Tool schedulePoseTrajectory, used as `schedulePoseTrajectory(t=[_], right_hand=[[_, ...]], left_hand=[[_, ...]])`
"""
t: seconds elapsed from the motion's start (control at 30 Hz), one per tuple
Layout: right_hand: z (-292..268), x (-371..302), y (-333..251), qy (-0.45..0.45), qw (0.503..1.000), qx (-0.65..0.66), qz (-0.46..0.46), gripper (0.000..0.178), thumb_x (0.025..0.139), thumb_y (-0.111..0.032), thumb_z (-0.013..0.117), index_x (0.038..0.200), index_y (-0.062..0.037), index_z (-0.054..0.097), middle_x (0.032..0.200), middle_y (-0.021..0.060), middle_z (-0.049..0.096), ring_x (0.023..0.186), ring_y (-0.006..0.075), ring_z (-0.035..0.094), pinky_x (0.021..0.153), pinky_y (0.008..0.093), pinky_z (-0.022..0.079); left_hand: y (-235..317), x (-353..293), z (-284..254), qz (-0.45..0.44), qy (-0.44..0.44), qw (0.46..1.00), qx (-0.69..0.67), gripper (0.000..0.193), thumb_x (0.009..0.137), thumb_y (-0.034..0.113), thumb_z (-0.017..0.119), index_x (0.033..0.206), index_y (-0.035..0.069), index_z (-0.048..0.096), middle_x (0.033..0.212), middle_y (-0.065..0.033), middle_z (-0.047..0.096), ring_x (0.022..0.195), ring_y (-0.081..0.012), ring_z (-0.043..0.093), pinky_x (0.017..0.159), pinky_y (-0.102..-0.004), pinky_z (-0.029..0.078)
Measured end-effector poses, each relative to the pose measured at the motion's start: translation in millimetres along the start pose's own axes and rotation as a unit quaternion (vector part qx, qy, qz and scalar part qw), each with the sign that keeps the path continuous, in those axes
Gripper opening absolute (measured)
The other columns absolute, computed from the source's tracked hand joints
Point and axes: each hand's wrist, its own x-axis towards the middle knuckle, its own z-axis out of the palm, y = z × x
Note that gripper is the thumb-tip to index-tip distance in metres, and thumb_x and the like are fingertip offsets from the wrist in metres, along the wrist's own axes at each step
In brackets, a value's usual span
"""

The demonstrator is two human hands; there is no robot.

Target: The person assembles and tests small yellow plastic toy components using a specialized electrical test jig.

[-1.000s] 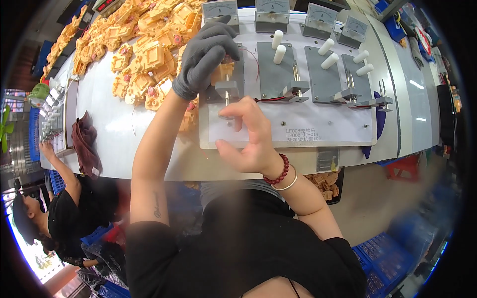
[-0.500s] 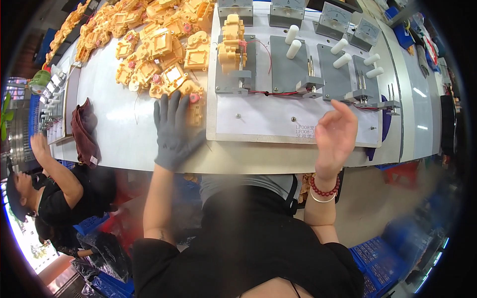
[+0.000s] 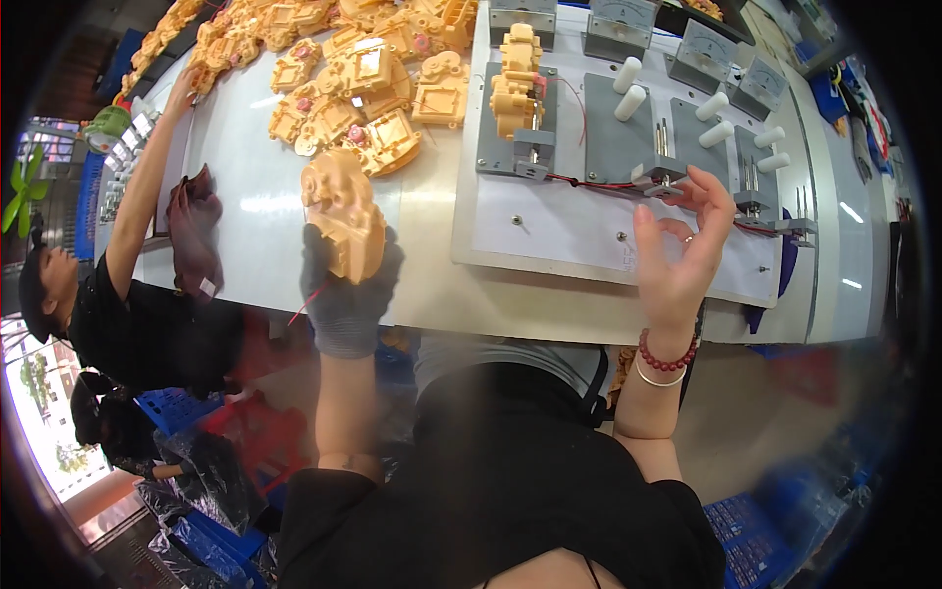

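Note:
My left hand [image 3: 351,294], in a dark grey glove, grips an orange-yellow plastic gear housing [image 3: 343,211] above the near part of the table; a thin red wire trails from it. Bare and holding nothing, my right hand [image 3: 682,245] has its fingers apart and curled beside a small metal clamp block [image 3: 659,175] on the test fixture [image 3: 579,257]; whether the fingertips touch it I cannot tell. Another yellow gear housing [image 3: 517,83] sits on the fixture's leftmost grey plate, with a red wire beside it. White pegs [image 3: 630,104] stand on the other plates.
Many yellow housings [image 3: 392,88] lie heaped at the far left and middle. Panel meters [image 3: 620,25] line the fixture's back. A dark red cloth [image 3: 194,231] lies on the left, near a co-worker's arm [image 3: 147,187] reaching toward the heap.
My left hand has picked up a yellow housing from the near edge of the heap and drawn it back. My right hand's fingers have spread near the clamp block. The co-worker's arm now reaches forward.

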Motion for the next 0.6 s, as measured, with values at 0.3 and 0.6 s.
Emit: schedulePoseTrajectory(t=[0.3,0.6], right_hand=[[-1.8,-8.4,19.0,-0.043,0.984,0.169,-0.035,0.037,0.073,-0.002,0.065,0.109,0.0014,0.058,0.1,0.0095,0.056,0.083,0.016,0.055,0.066,0.0264,0.049],[-3.4,-3.8,15.2,-0.091,0.97,0.226,-0.022,0.035,0.065,-0.002,0.064,0.1,-0.0005,0.059,0.093,0.0075,0.053,0.079,0.0156,0.055,0.065,0.0255,0.048]], left_hand=[[-17.3,7.5,33.7,-0.13,-0.163,0.969,-0.13,0.082,0.093,0.033,0.064,0.154,0.008,0.017,0.098,-0.0024,0.05,0.082,-0.0131,0.048,0.069,-0.0296,0.043],[-16.1,27.0,49.2,-0.021,-0.254,0.954,0.156,0.061,0.091,0.034,0.064,0.141,0.008,0.038,0.122,-0.012,0.051,0.11,-0.0273,0.053,0.09,-0.0431,0.048]])
